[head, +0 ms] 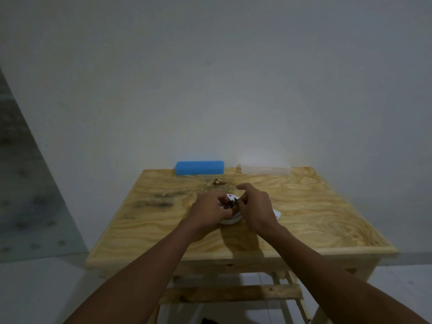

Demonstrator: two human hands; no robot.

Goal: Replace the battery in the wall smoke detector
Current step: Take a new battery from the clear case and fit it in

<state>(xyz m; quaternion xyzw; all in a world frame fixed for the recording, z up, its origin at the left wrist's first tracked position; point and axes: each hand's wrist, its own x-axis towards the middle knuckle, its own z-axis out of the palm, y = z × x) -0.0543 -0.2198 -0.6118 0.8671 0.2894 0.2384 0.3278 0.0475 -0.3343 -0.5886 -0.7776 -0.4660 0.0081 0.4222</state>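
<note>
Both hands are working over the middle of the plywood table [304, 218], w/ the white smoke detector [230, 220] sitting flat on the top under them, mostly hidden by the fingers. The left hand [209, 212] is coming in from 7 o'clock, fingers curling over the detector's left side and gripping it; only the white rim is showing below the hand and a small bit above the knuckles. The right hand [256, 210] is coming in from 5 o'clock, thumb and middle fingers pinching the small dark brown battery [230, 205] just above the detector's centre, while the index finger is sticking out loosely toward 11 o'clock. The battery is sitting btwn the two hands, touching both; can't tell whether it's seated in the compartment or lifted clear. A second white piece [277, 214] is peeking out at 3 o'clock of the right hand, flat on the table; too hidden to say what it is. At the table's far edge, against the wall [210, 78], a blue block [199, 167] is lying at 12 o'clock and a pale translucent box [265, 169] at about 1 o'clock, well apart from the hands. A small brown scrap [55, 182] lookalike knot, or chip, is sitting at [219, 182] just in front of the blue block.
</note>
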